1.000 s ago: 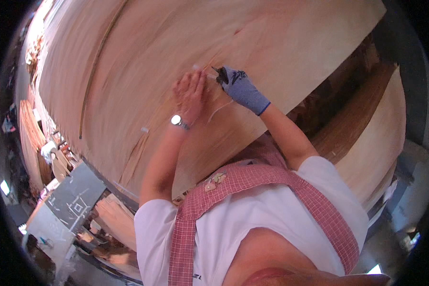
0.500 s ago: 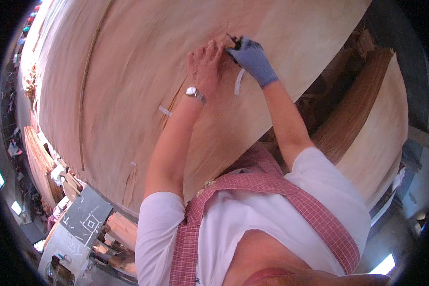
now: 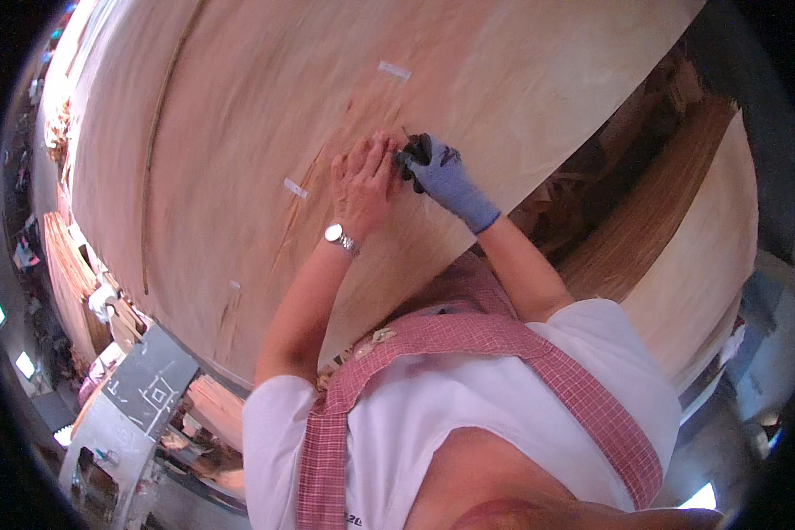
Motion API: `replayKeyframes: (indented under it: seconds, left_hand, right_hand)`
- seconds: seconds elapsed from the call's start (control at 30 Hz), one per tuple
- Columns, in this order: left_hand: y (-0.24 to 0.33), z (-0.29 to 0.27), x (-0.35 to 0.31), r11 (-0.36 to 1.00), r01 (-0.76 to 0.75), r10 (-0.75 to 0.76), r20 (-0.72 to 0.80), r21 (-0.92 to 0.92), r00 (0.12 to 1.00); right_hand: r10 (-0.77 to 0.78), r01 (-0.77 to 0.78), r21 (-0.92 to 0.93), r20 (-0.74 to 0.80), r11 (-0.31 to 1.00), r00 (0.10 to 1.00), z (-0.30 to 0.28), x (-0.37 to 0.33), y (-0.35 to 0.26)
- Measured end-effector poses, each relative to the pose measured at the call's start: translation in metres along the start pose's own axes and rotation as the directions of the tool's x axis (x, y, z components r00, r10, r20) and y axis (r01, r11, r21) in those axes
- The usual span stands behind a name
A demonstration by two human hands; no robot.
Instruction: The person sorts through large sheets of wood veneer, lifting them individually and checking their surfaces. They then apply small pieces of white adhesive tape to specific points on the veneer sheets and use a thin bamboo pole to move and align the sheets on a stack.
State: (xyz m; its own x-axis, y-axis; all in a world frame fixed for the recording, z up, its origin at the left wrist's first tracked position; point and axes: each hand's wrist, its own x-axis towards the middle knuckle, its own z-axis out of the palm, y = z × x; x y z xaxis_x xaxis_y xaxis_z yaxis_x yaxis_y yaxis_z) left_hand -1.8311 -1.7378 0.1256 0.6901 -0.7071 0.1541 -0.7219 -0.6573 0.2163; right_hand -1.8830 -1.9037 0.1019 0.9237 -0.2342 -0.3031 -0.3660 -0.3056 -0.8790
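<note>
A broad sheet of pale pinkish wood veneer (image 3: 238, 168) lies before me. My left hand (image 3: 362, 181), bare with a silver wristwatch (image 3: 336, 234) on its wrist, rests flat on it with the fingers stretched out. Close against those fingertips, my right hand (image 3: 442, 172) wears a blue-grey glove with dark fingers. It is closed round a small dark tool with a thin tip (image 3: 405, 132); the grip hides most of it. White tape strips lie on the veneer: a far strip (image 3: 394, 70) beyond my hands and a nearer strip (image 3: 295, 188) across a split left of my left hand.
A long thin dark strip (image 3: 155, 150) runs along the veneer's left side. To the right, past the sheet's edge, are a brown stack of veneer (image 3: 649, 212) and another pale sheet (image 3: 702, 256). A grey board with chalk marks (image 3: 155, 380) stands lower left.
Both hands have moved nearer to me and slightly left over the veneer. The far tape strip now shows beyond them. The white strip that hung beside my right hand is out of sight.
</note>
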Motion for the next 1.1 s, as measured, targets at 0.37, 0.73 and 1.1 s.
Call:
replayKeyframes:
  seconds: [0.37,0.73,1.1]
  left_hand:
    - [-0.052,-0.029,-0.110,0.795,0.352,-0.488,-0.177,-0.493,0.855]
    - [-0.011,-0.006,-0.164,0.962,0.185,-0.189,0.003,-0.201,0.982]
    - [-0.086,-0.044,-0.336,0.924,0.303,-0.362,-0.283,-0.232,0.888]
  right_hand:
    - [0.016,-0.006,-0.043,0.229,0.999,0.973,0.074,-0.045,-0.051]
    - [0.172,-0.205,-0.147,-0.212,0.968,0.962,0.108,-0.149,-0.040]
    - [0.295,-0.352,0.232,0.247,0.907,0.923,0.245,-0.207,-0.081]
